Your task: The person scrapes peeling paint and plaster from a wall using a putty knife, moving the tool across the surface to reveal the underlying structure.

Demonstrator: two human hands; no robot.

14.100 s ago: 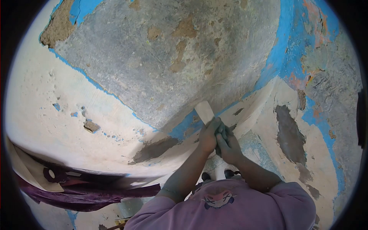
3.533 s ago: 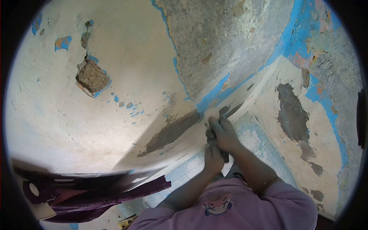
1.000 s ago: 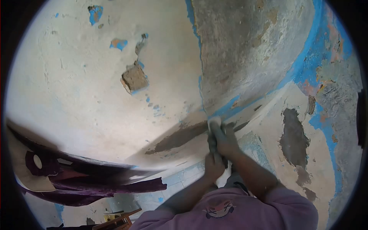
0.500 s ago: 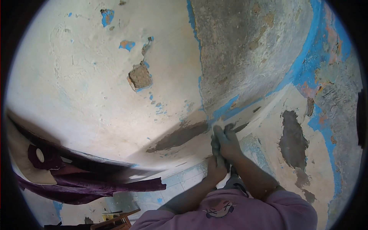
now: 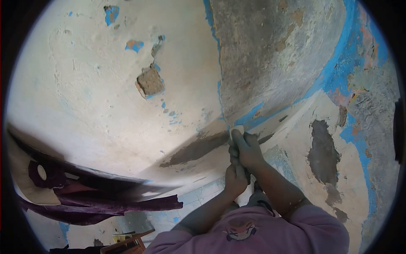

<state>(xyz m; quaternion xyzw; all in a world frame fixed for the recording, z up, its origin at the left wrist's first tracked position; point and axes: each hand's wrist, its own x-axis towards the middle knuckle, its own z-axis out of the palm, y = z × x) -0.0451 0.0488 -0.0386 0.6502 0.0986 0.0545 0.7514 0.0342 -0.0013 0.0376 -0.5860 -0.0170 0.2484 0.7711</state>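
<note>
My right hand (image 5: 249,153) is closed round a pale, flat-ended tool that looks like a scraper (image 5: 238,128). Its light end sticks out past my thumb, against or close to the wall (image 5: 190,84), beside a blue paint strip. The rest of the tool is hidden by my fingers. Directly below, my left hand (image 5: 236,180) is closed too, touching or almost touching the right one. It seems to wrap the lower part of the same tool, though little shows between the fingers. A dark grey patch (image 5: 194,150) lies on the wall just left of my hands.
Bare grey plaster (image 5: 270,51) edged in blue paint covers the upper right wall. A broken hole (image 5: 150,82) marks the pale wall. Purple cloth (image 5: 127,206) hangs at lower left, above a wooden piece of furniture (image 5: 129,245). Pale tiles (image 5: 198,199) show below.
Both hands have shifted slightly to the left, and the right hand has turned a little. More of the tool's pale end shows now. The view has moved slightly.
</note>
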